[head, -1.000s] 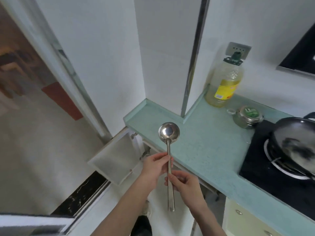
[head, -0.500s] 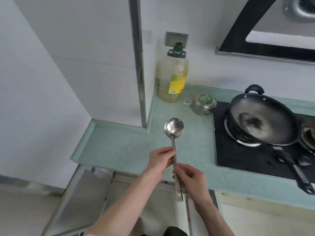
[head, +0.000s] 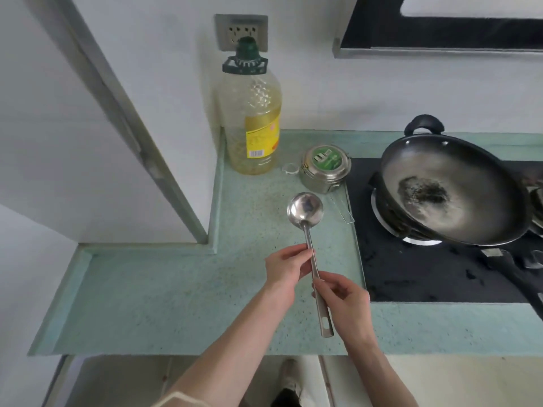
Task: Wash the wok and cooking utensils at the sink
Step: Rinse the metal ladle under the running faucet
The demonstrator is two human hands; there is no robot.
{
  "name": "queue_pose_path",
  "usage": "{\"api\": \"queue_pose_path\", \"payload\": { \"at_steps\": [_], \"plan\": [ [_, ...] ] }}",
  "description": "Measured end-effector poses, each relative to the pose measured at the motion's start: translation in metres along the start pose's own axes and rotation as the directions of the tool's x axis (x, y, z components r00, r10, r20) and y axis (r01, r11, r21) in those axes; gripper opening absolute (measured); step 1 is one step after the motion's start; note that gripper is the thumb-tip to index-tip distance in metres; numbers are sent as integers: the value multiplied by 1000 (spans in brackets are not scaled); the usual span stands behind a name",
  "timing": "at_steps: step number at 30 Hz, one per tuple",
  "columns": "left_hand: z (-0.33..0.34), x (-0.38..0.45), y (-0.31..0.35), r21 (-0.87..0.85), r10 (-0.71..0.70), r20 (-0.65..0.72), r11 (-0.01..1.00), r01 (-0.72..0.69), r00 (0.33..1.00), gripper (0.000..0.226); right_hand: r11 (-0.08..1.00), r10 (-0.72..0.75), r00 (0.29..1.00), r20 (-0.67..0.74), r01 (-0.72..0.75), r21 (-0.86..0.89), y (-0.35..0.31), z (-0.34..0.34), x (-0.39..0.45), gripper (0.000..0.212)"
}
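I hold a steel ladle (head: 305, 211) over the green counter, bowl pointing away from me and facing up. My left hand (head: 286, 270) pinches the shaft just below the bowl. My right hand (head: 343, 301) pinches the handle lower down, with the handle's end sticking out past it. A black wok (head: 452, 186) with dark burnt residue in its middle sits tilted on the burner at the right, well apart from both hands. No sink is in view.
A large oil bottle (head: 252, 118) stands at the back by the wall socket (head: 241, 32). A round steel tin (head: 325, 168) with a green lid sits beside the black hob (head: 426, 277). The range hood (head: 440, 24) hangs above. The green counter (head: 152, 301) extends left.
The view has swung right and down toward the counter and the hob. Both hands keep the same hold on the ladle, which is now over the counter nearer the wok.
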State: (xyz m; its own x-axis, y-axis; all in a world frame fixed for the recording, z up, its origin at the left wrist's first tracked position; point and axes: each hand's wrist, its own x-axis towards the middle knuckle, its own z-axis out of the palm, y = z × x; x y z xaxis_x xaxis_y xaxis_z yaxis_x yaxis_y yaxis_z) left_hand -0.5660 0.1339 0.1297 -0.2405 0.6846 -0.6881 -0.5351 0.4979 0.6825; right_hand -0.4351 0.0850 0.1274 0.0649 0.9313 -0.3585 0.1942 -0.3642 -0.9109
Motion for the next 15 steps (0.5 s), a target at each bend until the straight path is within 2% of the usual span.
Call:
{"api": "queue_pose_path", "payload": {
  "at_steps": [9, 15],
  "plan": [
    [39, 69, -22, 78, -5, -46, 997, 9, 999, 14, 998, -13, 997, -71, 8, -69, 36, -1, 71, 15],
    [51, 90, -25, 163, 56, -106, 986, -38, 993, 15, 996, -27, 997, -69, 22, -81, 44, -3, 96, 12]
  ]
}}
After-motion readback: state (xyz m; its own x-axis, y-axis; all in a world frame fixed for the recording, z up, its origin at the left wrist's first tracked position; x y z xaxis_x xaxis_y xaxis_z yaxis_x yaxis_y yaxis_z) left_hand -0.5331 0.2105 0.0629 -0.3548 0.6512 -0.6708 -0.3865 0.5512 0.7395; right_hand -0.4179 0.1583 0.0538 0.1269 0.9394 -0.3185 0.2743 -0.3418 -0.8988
